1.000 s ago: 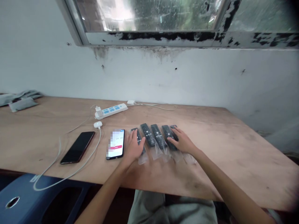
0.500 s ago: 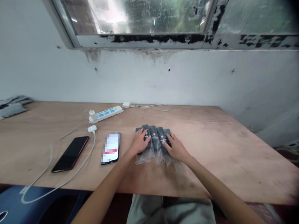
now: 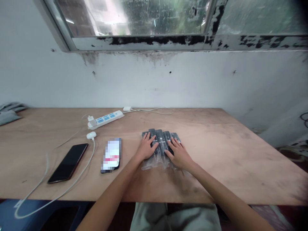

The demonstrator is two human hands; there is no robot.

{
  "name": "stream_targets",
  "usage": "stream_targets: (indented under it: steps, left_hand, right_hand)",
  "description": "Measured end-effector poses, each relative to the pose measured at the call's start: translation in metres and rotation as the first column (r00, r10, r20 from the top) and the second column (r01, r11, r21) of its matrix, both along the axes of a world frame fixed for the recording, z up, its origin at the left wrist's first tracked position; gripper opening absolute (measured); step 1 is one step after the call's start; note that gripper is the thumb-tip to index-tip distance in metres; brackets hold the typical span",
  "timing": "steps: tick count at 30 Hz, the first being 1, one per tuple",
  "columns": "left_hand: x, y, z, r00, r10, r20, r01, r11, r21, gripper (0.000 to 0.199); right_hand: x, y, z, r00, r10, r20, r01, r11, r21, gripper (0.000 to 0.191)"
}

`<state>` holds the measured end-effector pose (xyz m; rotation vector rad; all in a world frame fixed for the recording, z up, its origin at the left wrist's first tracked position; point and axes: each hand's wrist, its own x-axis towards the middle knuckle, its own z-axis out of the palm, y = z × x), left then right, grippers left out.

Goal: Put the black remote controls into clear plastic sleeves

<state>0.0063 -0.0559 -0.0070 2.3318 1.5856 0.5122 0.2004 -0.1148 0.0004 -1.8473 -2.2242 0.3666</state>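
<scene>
Several black remote controls (image 3: pixel 160 136) in clear plastic sleeves lie side by side on the wooden table, slightly fanned. Loose sleeve ends (image 3: pixel 154 163) stick out toward me, crumpled. My left hand (image 3: pixel 145 148) rests palm down over the left remotes, its fingers spread. On the right ones lies my right hand (image 3: pixel 180 154), also with its fingers apart and its thumb by the middle remote. Both hands touch the remotes from above without gripping any. The lower parts of the outer remotes are hidden under my hands.
To the left lie a phone with a lit screen (image 3: pixel 111 155) and a dark phone (image 3: pixel 68 163). A white charging cable (image 3: pixel 80 175) loops over the table's front edge. Behind them is a power strip (image 3: pixel 107 118); grey cloth (image 3: pixel 11 112) lies far left.
My right hand has shifted from the right edge of the row onto the right remotes, fingers more spread. My left hand stays on the left remotes. The camera view has turned slightly.
</scene>
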Motion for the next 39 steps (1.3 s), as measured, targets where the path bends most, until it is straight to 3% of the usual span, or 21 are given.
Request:
stream_targets:
  steps: [11,16,20,23,25,28,32,39]
  left_hand:
    - [0.075,0.011,-0.002,0.996,-0.074,0.045,0.075,0.997,-0.025,0.057]
    - [0.087,0.013,0.0,0.991,-0.096,0.093,0.1,0.994,-0.042,0.058]
    - [0.072,0.015,0.001,0.982,-0.087,0.17,0.087,0.996,0.006,0.054]
    - [0.045,0.013,0.0,0.983,-0.045,0.179,0.034,0.997,0.063,0.052]
    - [0.024,0.009,-0.002,0.992,-0.006,0.129,-0.005,0.997,0.081,0.05]
    - [-0.006,-0.001,-0.005,0.998,0.057,0.024,-0.059,0.992,0.108,0.044]
    - [-0.032,-0.015,-0.007,0.991,0.112,-0.076,-0.099,0.982,0.16,0.041]
    - [-0.039,-0.027,-0.012,0.986,0.13,-0.104,-0.109,0.977,0.185,0.041]
  right_hand:
    - [0.073,0.0,-0.008,0.998,-0.061,0.007,0.06,0.995,0.075,0.063]
    - [0.088,0.002,-0.012,0.998,-0.061,-0.033,0.064,0.989,0.133,0.06]
    - [0.081,-0.001,-0.002,0.989,-0.097,-0.11,0.119,0.968,0.22,0.052]
    - [0.061,-0.01,0.014,0.978,-0.109,-0.178,0.166,0.923,0.347,0.039]
    - [0.042,-0.017,0.025,0.984,-0.074,-0.163,0.131,0.919,0.373,0.029]
    - [0.01,-0.027,0.038,0.994,0.002,-0.112,0.035,0.945,0.325,0.016]
    - [-0.026,-0.035,0.043,0.998,0.035,0.057,-0.045,0.98,0.195,0.024]
    - [-0.053,-0.036,0.03,0.977,-0.06,0.203,0.038,0.993,0.108,0.032]
